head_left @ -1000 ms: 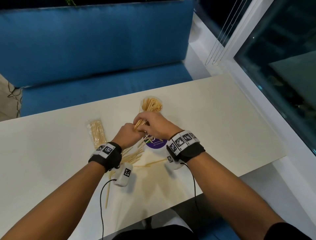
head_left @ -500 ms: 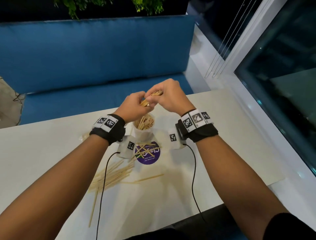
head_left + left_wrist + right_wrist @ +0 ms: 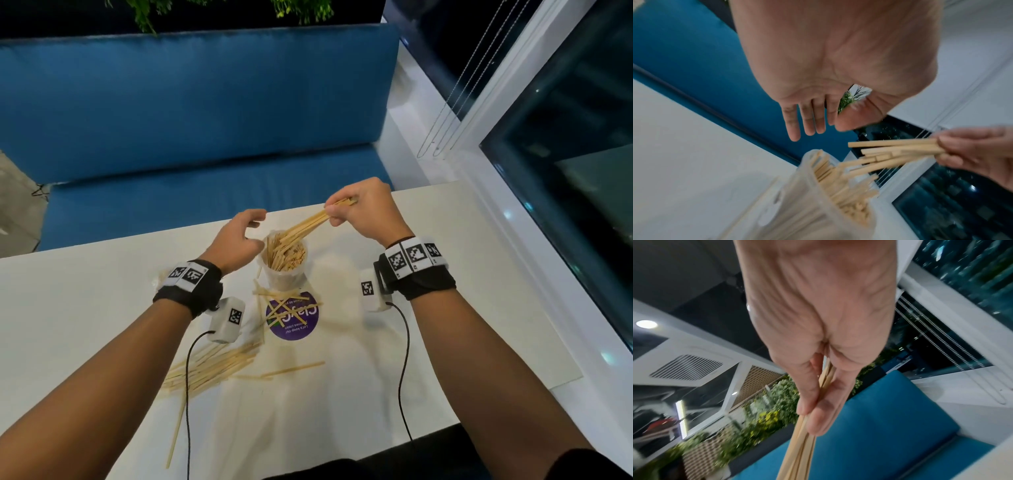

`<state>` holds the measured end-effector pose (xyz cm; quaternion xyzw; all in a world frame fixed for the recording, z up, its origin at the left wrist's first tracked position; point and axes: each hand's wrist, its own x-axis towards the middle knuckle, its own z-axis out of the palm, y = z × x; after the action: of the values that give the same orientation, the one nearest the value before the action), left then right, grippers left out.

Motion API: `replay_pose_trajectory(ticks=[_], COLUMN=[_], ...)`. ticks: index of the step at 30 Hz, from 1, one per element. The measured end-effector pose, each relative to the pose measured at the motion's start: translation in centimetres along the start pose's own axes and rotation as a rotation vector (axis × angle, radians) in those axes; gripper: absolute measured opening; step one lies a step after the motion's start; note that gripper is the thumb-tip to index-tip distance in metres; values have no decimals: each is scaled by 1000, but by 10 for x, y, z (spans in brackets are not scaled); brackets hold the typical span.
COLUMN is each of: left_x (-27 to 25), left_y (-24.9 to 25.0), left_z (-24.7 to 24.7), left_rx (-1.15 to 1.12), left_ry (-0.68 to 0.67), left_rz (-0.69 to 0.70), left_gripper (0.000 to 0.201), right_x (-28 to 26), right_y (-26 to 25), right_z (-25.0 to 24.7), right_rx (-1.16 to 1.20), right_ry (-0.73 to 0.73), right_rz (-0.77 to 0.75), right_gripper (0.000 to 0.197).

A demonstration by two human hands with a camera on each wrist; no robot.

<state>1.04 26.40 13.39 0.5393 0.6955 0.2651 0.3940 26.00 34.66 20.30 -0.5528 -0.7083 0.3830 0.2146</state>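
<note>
Seen from my head camera, my right hand [image 3: 364, 212] pinches the upper end of a bundle of flat wooden sticks [image 3: 308, 222] between thumb and curled fingers. It hangs above the far edge of the white bench [image 3: 445, 291]. The bundle's long axis slants from about 2 o'clock, at the grip, down to about 8 o'clock. There its lower ends meet the mouth of a translucent cup [image 3: 286, 279] that stands upright, already packed with sticks. So the cup lies at 7 to 8 o'clock from the grasping hand, and I judge the next move turns on sliding the bundle down along that slant. My left hand [image 3: 236, 245] is released: it holds nothing, its fingers loosely spread, and it sits just beside the cup's rim at 9 o'clock. It is the nearer hand to the cup. The left wrist view shows these fingers [image 3: 793, 123] apart from both the cup [image 3: 793, 203] and the bundle [image 3: 896, 151]. Loose sticks [image 3: 212, 370] lie scattered at 7 o'clock from the cup, and a few more cross a purple round sticker [image 3: 301, 329] at 6 o'clock. I cannot tell whether the bundle's lower tips are already inside the cup or only on top of the packed sticks. The cup's base is hidden by its own contents. The right wrist view shows only the grip on the bundle [image 3: 799, 451], not the cup, and both wrist views are blurred.
</note>
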Motion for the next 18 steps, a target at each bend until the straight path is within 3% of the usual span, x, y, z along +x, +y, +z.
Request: replay_pose_trajectory(ticks=[5,11,18], left_x=[-1,-6,-11], left_y=[-21,-26,-30], left_z=[15,32,36], left_rx=[194,239,183], left_ry=[-253,-144,-96], left_rz=[-31,14,10], left_gripper=[110,117,112], right_x=[6,10,8], right_y=[-20,-31,-40], right_z=[33,60,71], right_rx=[-178,-434,-396], right_ry=[-76,-63,-29], right_rz=[-34,-48,-47], right_gripper=[6,11,11])
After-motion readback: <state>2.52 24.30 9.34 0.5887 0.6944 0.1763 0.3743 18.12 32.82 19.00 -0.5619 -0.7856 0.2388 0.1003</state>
